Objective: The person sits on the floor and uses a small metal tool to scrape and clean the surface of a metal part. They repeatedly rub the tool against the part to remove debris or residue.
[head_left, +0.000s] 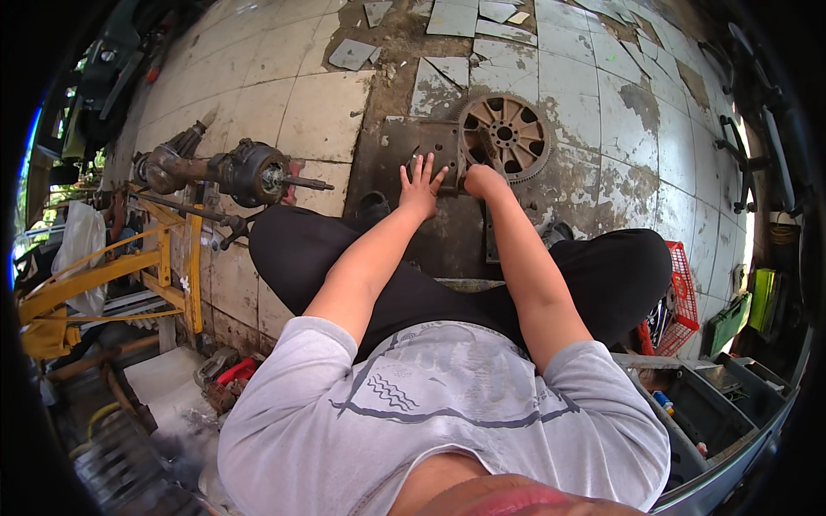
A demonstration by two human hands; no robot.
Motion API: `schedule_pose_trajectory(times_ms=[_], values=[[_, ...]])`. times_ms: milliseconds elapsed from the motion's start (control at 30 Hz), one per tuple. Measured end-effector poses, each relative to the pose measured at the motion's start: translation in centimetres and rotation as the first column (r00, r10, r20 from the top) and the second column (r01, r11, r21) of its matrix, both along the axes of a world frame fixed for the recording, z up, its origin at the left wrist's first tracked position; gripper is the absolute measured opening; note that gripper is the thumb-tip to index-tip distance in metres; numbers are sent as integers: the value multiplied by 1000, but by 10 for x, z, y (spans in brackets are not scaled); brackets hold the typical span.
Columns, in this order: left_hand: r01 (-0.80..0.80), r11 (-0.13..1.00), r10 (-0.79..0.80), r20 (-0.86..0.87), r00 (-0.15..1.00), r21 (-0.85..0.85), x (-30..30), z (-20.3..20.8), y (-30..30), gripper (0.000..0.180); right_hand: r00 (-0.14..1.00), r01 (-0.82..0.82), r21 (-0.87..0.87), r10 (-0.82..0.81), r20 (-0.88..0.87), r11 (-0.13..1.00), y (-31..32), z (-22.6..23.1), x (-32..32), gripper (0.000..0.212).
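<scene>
My left hand (420, 187) lies with its fingers spread over a dark, worn metal plate (400, 142) on the floor in front of me. Just right of it, my right hand (484, 182) is closed in a fist near the plate's right edge. A brown, bar-shaped tool (490, 148) runs up from that fist; its kind is unclear, and the fingers hide the rest. Beyond the fist lies a toothed flywheel (527, 142), a round rusty disc with several openings and a hub in its middle. The tool's far end overlaps the flywheel in view.
An axle housing (245, 174) with a protruding shaft lies at the left. A yellow metal frame (163, 258) stands nearer. On the right are a red plastic basket (684, 301) and a grey compartment toolbox (710, 404). Broken tiles (353, 54) lie farther off.
</scene>
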State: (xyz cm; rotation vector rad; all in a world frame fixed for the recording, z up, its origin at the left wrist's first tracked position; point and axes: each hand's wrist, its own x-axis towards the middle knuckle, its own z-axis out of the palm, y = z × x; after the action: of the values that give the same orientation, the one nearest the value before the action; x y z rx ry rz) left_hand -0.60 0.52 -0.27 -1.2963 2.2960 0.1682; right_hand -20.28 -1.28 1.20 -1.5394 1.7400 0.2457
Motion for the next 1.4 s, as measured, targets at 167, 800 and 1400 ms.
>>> schedule_pose_trajectory(times_ms=[167, 800, 1400], values=[[8, 999, -8, -9, 1000, 34, -5, 10, -2, 115, 999, -1, 12, 1, -33, 1000, 4, 1, -4, 36], [-11, 1000, 12, 31, 999, -12, 5, -4, 0, 120, 998, 56, -5, -56, 15, 998, 2, 13, 3, 36], [10, 1000, -10, -14, 1000, 13, -3, 2, -2, 117, 940, 249, -151, -202, 275, 957, -11, -10, -48, 29]])
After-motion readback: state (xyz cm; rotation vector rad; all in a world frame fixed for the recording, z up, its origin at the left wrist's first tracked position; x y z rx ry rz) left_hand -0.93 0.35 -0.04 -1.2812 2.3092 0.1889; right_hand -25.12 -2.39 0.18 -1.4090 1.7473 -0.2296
